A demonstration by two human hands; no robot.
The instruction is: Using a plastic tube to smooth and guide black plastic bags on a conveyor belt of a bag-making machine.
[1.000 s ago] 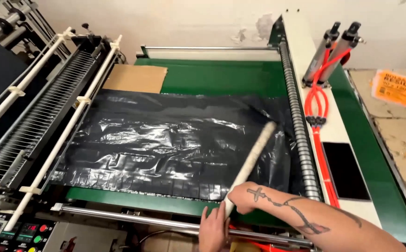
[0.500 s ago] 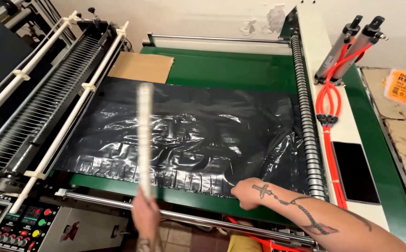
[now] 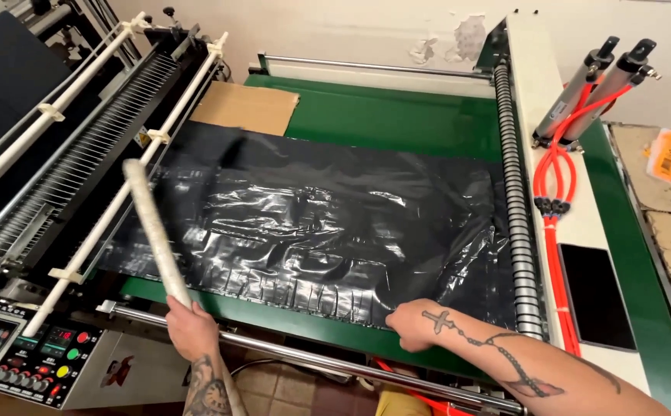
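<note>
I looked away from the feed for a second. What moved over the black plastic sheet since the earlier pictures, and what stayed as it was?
The pale stick in the left hand swung from the right side of the black plastic sheet across to its left edge, and the hand shifted left with it. No grip was taken or let go. The right hand stayed on the sheet's near edge, and the cardboard stayed on the green bed.

One head-worn view only, looking steeply down and forward from the machine's near edge, close over the green table (image 3: 397, 123). Back wall sits at twelve o'clock, control panel (image 3: 27, 350) at seven, roller rails at ten.
</note>
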